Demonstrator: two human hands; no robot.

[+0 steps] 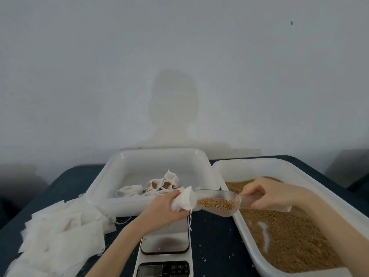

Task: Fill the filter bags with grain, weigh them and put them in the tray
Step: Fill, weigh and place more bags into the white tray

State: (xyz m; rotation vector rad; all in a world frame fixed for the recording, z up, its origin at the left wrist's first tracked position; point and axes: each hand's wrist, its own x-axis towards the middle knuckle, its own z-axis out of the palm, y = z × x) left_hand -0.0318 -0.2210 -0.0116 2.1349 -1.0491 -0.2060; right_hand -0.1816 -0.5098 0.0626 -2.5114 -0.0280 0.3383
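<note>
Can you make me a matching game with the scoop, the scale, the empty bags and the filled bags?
Things:
1. clear scoop
2. kitchen scale
3. empty filter bags
4. filled filter bags

Places:
A. in the back tray
B. piled on the table's left side
C. held by the right hand
D. under the left forearm

Pairs: 1-C, 2-D, 3-B, 4-A

The scale point(163, 254) display is cut by the bottom edge, its reading too blurred; the left hand point(169, 204) hides its back edge.
</note>
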